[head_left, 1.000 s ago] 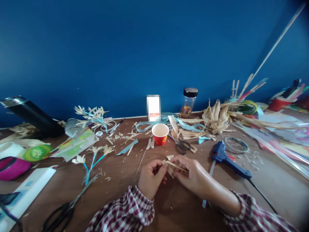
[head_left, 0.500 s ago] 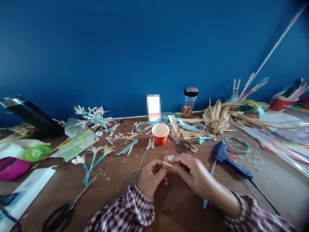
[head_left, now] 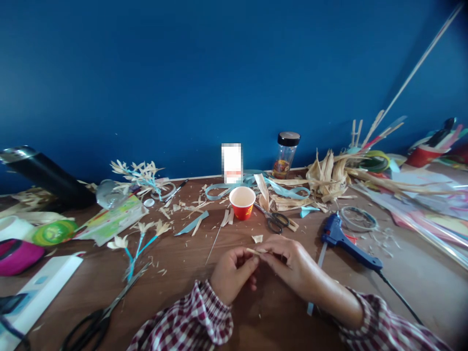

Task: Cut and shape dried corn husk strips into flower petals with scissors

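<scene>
From the head camera, I see both hands low over the brown table, brought together with the fingertips nearly meeting. The left hand has its thumb and forefinger pinched shut on one end of a small pale strip. The right hand comes in from the other side, thumb and fingers closed on the strip's other end; its fingertips are partly hidden behind the knuckles. So the strip lies crosswise between the two grips, only a short piece of it showing.

A scrap of dry husk rests on the table just beyond the strip, near the right fingers. Past that stands a red paper cup, upright, with small scissors beside it. A blue glue gun lies to the right; three pale flowers and large scissors lie to the left.
</scene>
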Demonstrator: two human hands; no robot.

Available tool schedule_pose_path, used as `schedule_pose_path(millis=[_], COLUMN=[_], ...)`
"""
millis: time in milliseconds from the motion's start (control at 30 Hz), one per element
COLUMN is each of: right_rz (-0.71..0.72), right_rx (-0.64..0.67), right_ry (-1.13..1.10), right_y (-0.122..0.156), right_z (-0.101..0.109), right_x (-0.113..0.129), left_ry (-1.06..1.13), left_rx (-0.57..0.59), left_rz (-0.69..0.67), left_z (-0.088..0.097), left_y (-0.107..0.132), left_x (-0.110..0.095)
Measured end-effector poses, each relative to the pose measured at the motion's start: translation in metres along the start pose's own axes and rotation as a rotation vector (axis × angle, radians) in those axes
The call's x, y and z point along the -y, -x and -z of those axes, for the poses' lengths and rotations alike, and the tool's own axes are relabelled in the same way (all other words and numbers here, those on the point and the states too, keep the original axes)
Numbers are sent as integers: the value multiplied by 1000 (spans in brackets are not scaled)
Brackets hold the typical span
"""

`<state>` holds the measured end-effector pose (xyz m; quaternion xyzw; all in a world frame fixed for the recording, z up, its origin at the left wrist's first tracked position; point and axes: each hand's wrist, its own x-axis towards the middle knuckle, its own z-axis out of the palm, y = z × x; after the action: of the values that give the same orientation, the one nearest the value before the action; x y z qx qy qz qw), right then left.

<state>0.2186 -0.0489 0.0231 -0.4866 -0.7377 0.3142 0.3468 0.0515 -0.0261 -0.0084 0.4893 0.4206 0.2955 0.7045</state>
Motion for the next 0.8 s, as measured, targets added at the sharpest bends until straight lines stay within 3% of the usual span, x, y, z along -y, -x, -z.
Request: schedule_pose_path(millis=[133,367,500,600,667,800], right_rz=[-26,-52,-73,-118,-95,-55], right_rx=[9,-22,-154,-326,-384,-326], right_ry=[27,113,245,341,316,200], right_y=[0,1,-3,-7,-8,-5], right_z=[-1,-2,13,28,32,23], right_x=[-1,4,-12,-28,-31,-16], left_ry=[-85,-301,-309,-255,-144,62], left_rx=[17,-68,-21,40,-10,-175], left_rz=[-26,-161,-189,-189,-126,-51], left_z=[-1,-2,-5,-8,-7,0], left_y=[2,9,19,22,17,0], left_x=[1,-4,-7,-8,-7,-3])
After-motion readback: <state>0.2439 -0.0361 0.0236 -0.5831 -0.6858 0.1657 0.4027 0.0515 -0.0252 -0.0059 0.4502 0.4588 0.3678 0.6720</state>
